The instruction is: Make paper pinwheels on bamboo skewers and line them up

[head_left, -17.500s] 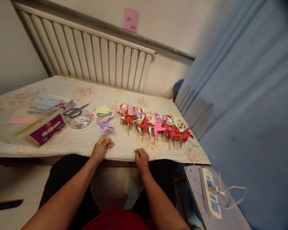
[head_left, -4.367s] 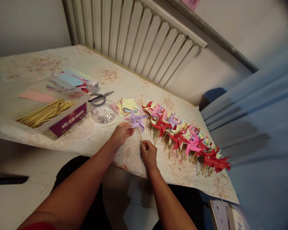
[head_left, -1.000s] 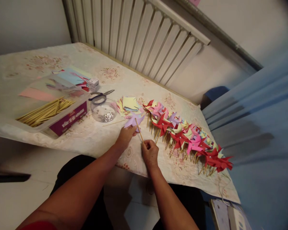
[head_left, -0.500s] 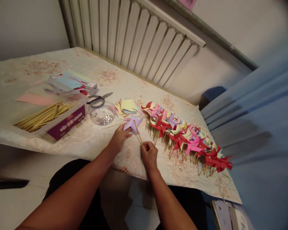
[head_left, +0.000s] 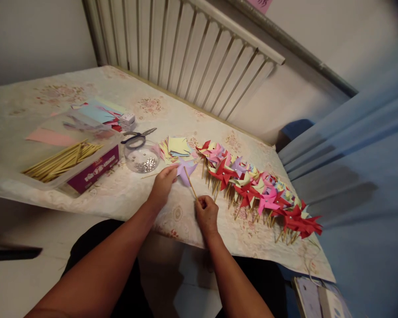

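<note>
A purple paper pinwheel on a thin wooden stick lies tilted over the table's near middle. My left hand pinches the paper wheel at its left side. My right hand is closed on the lower end of the stick, near the table's front edge. To the right runs a long row of finished pinwheels in red, pink, yellow and purple, laid on the tablecloth.
A clear round dish of small silver pins stands left of the hands, with scissors behind it. A stack of cut paper squares lies nearby. A box of wooden sticks sits at the left. A radiator backs the table.
My left hand has slid to the wheel's left side and the purple wheel has tipped lower towards the table. My right hand stays closed on the stick's end.
</note>
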Demonstrator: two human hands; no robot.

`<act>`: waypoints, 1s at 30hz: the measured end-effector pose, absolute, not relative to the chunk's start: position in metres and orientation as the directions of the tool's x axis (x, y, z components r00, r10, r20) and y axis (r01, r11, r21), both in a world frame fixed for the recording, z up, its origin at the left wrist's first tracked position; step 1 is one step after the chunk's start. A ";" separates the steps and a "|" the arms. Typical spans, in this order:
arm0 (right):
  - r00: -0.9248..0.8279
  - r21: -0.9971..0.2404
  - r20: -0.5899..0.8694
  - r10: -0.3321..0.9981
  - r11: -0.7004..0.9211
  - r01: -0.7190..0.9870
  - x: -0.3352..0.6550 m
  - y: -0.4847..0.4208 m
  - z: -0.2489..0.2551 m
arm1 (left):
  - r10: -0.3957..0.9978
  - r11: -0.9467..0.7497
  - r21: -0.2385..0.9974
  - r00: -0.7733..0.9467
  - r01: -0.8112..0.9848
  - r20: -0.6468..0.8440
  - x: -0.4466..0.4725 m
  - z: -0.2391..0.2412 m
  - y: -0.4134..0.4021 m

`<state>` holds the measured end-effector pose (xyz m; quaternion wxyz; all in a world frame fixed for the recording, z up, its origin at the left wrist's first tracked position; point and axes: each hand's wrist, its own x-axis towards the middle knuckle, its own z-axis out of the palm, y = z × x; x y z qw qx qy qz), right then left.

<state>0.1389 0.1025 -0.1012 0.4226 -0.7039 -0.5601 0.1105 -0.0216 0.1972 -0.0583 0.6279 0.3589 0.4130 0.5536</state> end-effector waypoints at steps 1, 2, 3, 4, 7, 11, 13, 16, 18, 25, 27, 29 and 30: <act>0.347 -0.719 0.317 0.882 -0.015 0.695 0.139 0.103 -0.101 | 0.989 0.147 0.907 0.047 -0.394 -0.140 -0.021 -0.059 0.197; 0.346 -0.719 0.318 0.883 -0.014 0.695 0.139 0.103 -0.101 | 0.987 0.160 0.906 0.048 -0.392 -0.153 -0.020 -0.060 0.198; 0.346 -0.719 0.318 0.883 -0.013 0.695 0.139 0.103 -0.101 | 0.986 0.168 0.905 0.049 -0.392 -0.162 -0.019 -0.061 0.198; 0.346 -0.718 0.319 0.882 -0.013 0.695 0.139 0.103 -0.102 | 0.985 0.172 0.904 0.052 -0.390 -0.165 -0.018 -0.062 0.197; 0.346 -0.717 0.321 0.882 -0.013 0.697 0.139 0.103 -0.104 | 0.987 0.162 0.913 0.070 -0.374 -0.146 -0.017 -0.066 0.197; 0.342 -0.720 0.319 0.884 -0.009 0.694 0.139 0.103 -0.104 | 0.987 0.158 0.926 0.091 -0.342 -0.135 -0.014 -0.068 0.195; 0.343 -0.722 0.319 0.883 -0.009 0.692 0.139 0.103 -0.103 | 0.987 0.146 0.941 0.106 -0.306 -0.118 -0.011 -0.070 0.195; 0.345 -0.725 0.317 0.884 -0.009 0.688 0.139 0.103 -0.102 | 0.986 0.125 0.958 0.138 -0.258 -0.092 -0.008 -0.074 0.194; 0.342 -0.726 0.315 0.885 -0.007 0.687 0.139 0.103 -0.102 | 0.984 0.131 0.962 0.148 -0.241 -0.097 -0.006 -0.076 0.193; 0.345 -0.725 0.315 0.884 -0.011 0.689 0.139 0.103 -0.102 | 0.981 0.143 0.965 0.164 -0.219 -0.108 -0.001 -0.074 0.191; 0.348 -0.728 0.313 0.884 -0.012 0.685 0.139 0.103 -0.101 | 0.974 0.166 0.958 0.193 -0.234 -0.121 -0.001 -0.071 0.189; 0.353 -0.733 0.313 0.882 -0.012 0.680 0.138 0.103 -0.101 | 0.956 0.216 0.938 0.254 -0.272 -0.147 -0.002 -0.069 0.188; 0.356 -0.736 0.314 0.880 -0.011 0.676 0.138 0.103 -0.101 | 0.943 0.249 0.922 0.292 -0.298 -0.160 -0.004 -0.069 0.188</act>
